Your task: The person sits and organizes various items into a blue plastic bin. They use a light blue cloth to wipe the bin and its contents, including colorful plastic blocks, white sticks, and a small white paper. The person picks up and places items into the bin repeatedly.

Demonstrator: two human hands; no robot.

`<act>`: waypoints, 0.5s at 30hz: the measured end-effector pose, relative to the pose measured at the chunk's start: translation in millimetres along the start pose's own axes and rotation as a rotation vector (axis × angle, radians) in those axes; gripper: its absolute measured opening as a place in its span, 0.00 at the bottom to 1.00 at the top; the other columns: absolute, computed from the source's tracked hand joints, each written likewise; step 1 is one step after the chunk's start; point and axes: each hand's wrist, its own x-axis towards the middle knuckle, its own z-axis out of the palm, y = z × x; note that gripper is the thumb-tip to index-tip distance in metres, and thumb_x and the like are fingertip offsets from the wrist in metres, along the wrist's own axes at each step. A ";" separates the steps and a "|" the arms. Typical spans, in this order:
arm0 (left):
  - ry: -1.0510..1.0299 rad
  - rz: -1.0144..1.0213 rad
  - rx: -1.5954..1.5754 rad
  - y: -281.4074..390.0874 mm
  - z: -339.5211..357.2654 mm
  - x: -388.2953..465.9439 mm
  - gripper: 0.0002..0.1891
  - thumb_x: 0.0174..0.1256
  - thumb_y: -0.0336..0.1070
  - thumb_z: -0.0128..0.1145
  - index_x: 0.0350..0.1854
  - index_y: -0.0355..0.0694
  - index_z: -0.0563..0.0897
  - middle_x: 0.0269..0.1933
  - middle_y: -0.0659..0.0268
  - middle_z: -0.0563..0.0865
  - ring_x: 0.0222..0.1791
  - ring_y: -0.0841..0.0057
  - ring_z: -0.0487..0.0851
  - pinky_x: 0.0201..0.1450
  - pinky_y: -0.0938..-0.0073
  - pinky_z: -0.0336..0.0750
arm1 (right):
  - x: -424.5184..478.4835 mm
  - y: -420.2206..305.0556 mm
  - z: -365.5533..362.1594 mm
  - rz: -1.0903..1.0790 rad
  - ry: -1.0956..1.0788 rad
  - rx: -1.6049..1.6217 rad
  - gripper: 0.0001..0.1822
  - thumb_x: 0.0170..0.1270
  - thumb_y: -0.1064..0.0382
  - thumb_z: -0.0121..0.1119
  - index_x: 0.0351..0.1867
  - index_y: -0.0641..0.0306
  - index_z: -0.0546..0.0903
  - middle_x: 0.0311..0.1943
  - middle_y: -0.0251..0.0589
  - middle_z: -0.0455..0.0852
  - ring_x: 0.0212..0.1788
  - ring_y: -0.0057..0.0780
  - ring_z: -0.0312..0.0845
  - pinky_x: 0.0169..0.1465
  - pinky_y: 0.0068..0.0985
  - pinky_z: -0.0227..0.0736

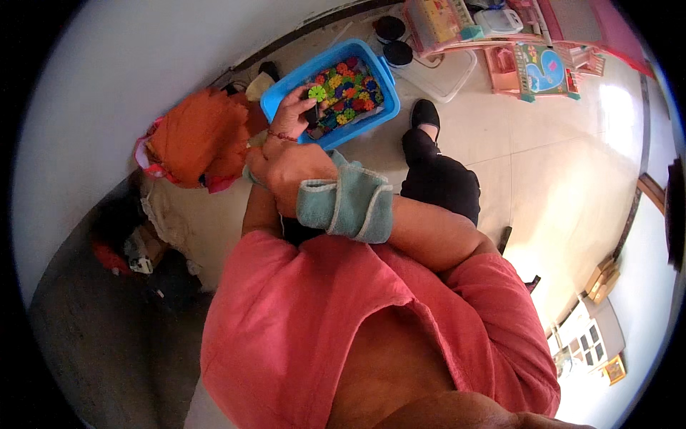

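My left hand (292,113), a red beaded bracelet at its wrist, is over the near left side of a blue plastic tub (390,88). It holds a light green flower-shaped plastic disc (317,94) by the thumb. A dark thing (312,116) below the disc is too unclear to name. My right hand (300,167) crosses over my left forearm, fingers curled at a teal cloth band (250,176) there; the fingertips are hidden. Another teal terry cloth band (345,201) wraps my right wrist. Many colourful flower-shaped discs (348,92) lie in the tub.
An orange cloth bundle (198,137) lies left of the tub by the wall. Two black-topped containers (397,52) and a clear plastic lid (453,75) are beyond its right side. A pink toy house (498,64) stands further right. My black-shoed foot (425,113) is near the tub.
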 end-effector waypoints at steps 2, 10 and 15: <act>0.077 -0.024 0.063 -6.8 -10.2 1.6 0.19 0.57 0.24 0.53 0.53 0.35 0.72 0.44 0.58 0.79 0.40 0.69 0.80 0.39 0.71 0.77 | -2.9 0.0 -2.7 0.008 -0.012 0.014 0.23 0.39 0.68 0.61 0.43 0.64 0.74 0.33 0.48 0.80 0.33 0.46 0.80 0.30 0.36 0.76; 0.202 0.024 0.235 11.1 27.5 17.0 0.13 0.55 0.22 0.55 0.44 0.33 0.74 0.32 0.61 0.80 0.26 0.74 0.80 0.27 0.76 0.75 | -6.7 1.1 -9.7 0.046 -0.027 0.019 0.18 0.39 0.68 0.61 0.38 0.64 0.76 0.29 0.48 0.80 0.30 0.45 0.80 0.28 0.35 0.74; 0.051 0.021 0.465 59.7 86.2 39.0 0.14 0.54 0.25 0.57 0.44 0.33 0.75 0.32 0.63 0.80 0.27 0.77 0.79 0.28 0.79 0.74 | -5.3 0.6 -13.8 0.053 -0.043 0.034 0.15 0.40 0.68 0.61 0.35 0.64 0.77 0.27 0.47 0.80 0.28 0.44 0.79 0.26 0.35 0.73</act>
